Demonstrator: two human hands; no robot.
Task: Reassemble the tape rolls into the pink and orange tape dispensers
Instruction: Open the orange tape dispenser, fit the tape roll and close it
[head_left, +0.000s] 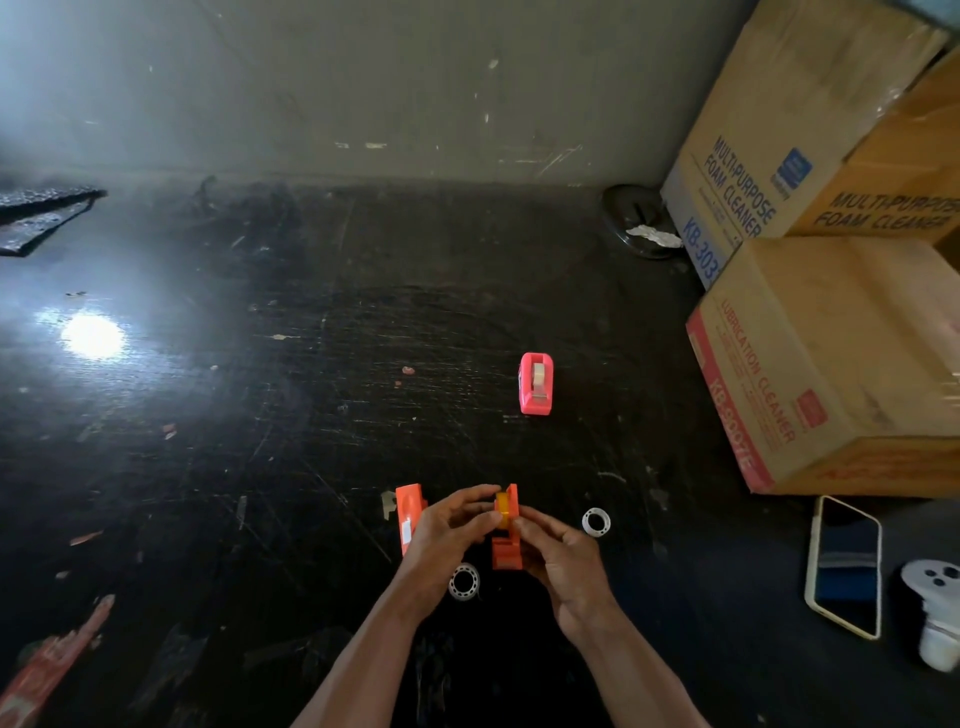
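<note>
Here, the pink dispenser (536, 387) is holding a pale roll (539, 372); the left hand (452, 525) is pinching a yellow roll (503, 506) inside the orange dispenser (506, 552), which the right hand (563, 558) is gripping.

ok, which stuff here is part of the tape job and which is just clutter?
Job: pink plastic tape dispenser, roll fitted; orange plastic dispenser half with yellow tape roll, held by left hand and right hand; loose orange half; two white plastic rings.
Clutter: brown cardboard boxes, white-cased smartphone, white plastic gadget.
</note>
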